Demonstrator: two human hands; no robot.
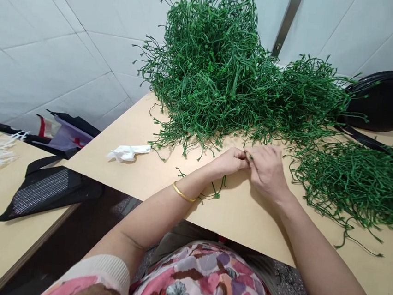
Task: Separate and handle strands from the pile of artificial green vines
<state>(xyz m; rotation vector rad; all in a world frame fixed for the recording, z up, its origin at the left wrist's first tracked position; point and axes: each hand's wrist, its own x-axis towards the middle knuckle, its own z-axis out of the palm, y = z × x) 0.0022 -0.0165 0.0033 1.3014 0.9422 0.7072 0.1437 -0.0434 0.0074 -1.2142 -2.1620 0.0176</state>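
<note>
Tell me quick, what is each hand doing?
Left hand: pinched shut on a green plastic sprig.
Right hand: fingers closed on the same sprig.

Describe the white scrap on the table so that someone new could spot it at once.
On the tan table, look left of the big green stem pile. The crumpled white scrap lies alone there, the only white thing among green stems.

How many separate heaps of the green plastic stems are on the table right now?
2: a tall heap at the table's far middle and a flatter heap at right. One loose sprig hangs from the hands; more may be hidden.
</note>
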